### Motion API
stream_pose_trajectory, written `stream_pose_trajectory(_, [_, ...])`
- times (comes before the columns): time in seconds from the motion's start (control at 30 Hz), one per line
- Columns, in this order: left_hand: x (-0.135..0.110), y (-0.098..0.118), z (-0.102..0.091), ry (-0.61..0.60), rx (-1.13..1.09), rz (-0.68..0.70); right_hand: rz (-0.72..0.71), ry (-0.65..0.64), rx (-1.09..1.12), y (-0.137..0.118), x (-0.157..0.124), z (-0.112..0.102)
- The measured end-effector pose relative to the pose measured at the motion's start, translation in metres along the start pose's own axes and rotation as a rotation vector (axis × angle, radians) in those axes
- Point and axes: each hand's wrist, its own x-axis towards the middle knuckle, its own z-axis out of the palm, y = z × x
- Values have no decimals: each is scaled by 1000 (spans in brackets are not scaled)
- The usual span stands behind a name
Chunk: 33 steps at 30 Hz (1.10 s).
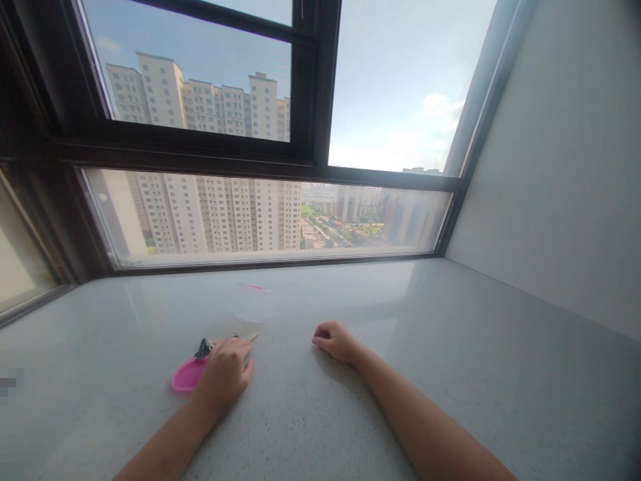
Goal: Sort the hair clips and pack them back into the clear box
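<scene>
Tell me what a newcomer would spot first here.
Probably the bright pink dish, beside the left hand on the pale speckled surface. Next, the tall apartment blocks beyond the dark-framed window, filling much of its left side. A fainter catch is what looks like a clear bag with a pink strip, lying between the hands and the window.

Left hand (231, 366): extended, back uppermost. Right hand (334, 339): loosely curled. Bare forearms (425, 417): two, converging forward.

High-rise home, apparently: wide window ledge (300, 421), apartment towers (225, 214) outside.
</scene>
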Motion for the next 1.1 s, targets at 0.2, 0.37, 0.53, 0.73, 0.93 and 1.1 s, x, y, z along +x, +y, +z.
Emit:
stream_pose_trajectory(0.2, [0, 5, -3, 8, 14, -20, -16, 16, -53, -1, 0, -1])
stream_pose_trajectory(0.37, [-1, 12, -9, -17, 74, -32, -23, 22, -96, -3, -1, -2])
stream_pose_trajectory(0.53, [0, 15, -6, 9, 83, -4, -28, 19, -114, -6, -2, -3])
stream_pose_trajectory(0.73, [1, 23, -8, 63, 45, 22, -16, 22, -124, -7, -2, -3])
stream_pose_trajectory(0.93, [-9, 36, -3, -255, -49, 316, -8, 19, -134, -7, -1, -3])
stream_pose_trajectory(1.1, [-13, 37, 9, -384, -76, 327, -16, 17, -143, -8, -1, -3])
